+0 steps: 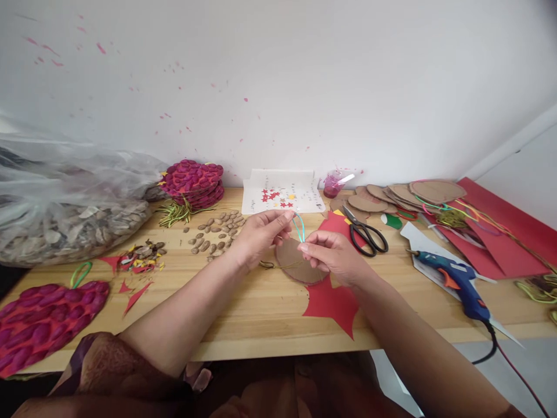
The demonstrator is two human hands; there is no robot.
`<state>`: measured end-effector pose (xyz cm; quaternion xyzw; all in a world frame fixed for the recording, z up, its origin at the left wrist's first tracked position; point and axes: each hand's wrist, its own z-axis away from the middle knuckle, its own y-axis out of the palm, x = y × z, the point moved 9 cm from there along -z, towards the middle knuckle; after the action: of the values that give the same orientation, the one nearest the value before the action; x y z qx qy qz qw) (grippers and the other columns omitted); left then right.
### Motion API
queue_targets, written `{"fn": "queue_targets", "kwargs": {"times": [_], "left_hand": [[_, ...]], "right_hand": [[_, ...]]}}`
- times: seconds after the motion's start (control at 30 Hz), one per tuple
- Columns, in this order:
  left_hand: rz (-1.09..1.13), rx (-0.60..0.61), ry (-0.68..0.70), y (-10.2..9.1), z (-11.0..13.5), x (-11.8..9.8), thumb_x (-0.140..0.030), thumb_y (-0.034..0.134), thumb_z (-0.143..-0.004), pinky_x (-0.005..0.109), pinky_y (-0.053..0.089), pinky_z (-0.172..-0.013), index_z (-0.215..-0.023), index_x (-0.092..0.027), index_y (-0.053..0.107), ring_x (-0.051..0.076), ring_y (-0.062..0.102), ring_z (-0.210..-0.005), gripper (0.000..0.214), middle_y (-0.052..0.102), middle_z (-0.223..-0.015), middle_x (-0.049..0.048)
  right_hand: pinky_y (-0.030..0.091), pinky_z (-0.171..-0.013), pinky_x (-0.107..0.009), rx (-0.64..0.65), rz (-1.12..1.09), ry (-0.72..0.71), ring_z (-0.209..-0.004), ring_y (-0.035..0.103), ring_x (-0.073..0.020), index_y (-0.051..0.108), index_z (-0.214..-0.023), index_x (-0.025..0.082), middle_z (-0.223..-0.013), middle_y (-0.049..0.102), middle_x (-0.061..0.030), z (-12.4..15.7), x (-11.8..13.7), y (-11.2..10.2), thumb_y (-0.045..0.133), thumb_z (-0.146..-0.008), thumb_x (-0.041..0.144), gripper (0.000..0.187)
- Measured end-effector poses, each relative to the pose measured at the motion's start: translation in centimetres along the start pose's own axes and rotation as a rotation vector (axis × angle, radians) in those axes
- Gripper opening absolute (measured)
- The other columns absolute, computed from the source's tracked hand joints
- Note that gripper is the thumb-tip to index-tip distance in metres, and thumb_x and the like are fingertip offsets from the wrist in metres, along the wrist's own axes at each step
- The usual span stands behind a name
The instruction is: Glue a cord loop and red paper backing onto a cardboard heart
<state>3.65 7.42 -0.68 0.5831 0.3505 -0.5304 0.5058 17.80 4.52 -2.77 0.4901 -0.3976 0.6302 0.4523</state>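
A thin turquoise cord [300, 222], bent into a loop, is stretched between my two hands above the table. My left hand [266, 235] is closed in a pinch at its upper end. Thumb and fingers of my right hand [333, 255] pinch the lower end, where the strands come together. Below them lies a round cardboard disc [287, 258], partly hidden by my hands. An olive cord [272, 265] rests across the disc. Pieces of red paper [333, 305] lie beside and under the disc's right side.
Black-handled scissors [368, 235], a blue glue gun [456, 281] and cardboard discs [369, 200] lie to the right. Loose brown seeds [217, 229], stacked magenta pieces [194, 183], a seed-covered piece [47, 319] and a plastic bag [65, 215] sit left. A white sheet [250, 194] and cup [333, 187] stand behind.
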Motion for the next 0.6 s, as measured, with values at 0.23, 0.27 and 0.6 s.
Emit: {"fn": "queue_targets", "kwargs": {"times": [0.23,0.27,0.6], "left_hand": [[-0.063,0.13,-0.207,1.3,0.2,2.3,-0.048,0.091,-0.055,0.02,0.037,-0.053,-0.076,-0.013,0.075,0.006,0.048,-0.054,0.044,0.063,-0.064,0.0001],[-0.06,0.106,-0.207,1.2,0.2,2.4,-0.046,0.092,-0.053,0.02,0.037,-0.053,-0.079,-0.013,0.077,0.006,0.048,-0.054,0.045,0.064,-0.064,0.0],[-0.159,0.069,-0.068,1.2,0.2,2.3,-0.041,0.086,-0.063,0.022,0.035,-0.051,-0.086,-0.016,0.079,0.008,0.046,-0.053,0.034,0.07,-0.07,0.0021]], "right_hand": [[0.03,-0.044,-0.023,-0.072,-0.036,-0.041,-0.051,0.049,-0.0085,0.065,-0.071,0.019,-0.065,0.06,0.0014,0.1,0.7,-0.6,0.08,-0.069,0.048,0.032],[0.03,-0.044,-0.023,-0.074,-0.021,-0.051,-0.051,0.049,-0.0085,0.065,-0.072,0.019,-0.065,0.06,0.0014,0.1,0.7,-0.6,0.079,-0.07,0.048,0.032],[0.035,-0.047,-0.024,-0.04,0.049,-0.075,-0.052,0.051,-0.0095,0.064,-0.074,0.019,-0.066,0.063,0.0007,-0.1,0.2,-0.5,0.075,-0.075,0.043,0.027]]}}
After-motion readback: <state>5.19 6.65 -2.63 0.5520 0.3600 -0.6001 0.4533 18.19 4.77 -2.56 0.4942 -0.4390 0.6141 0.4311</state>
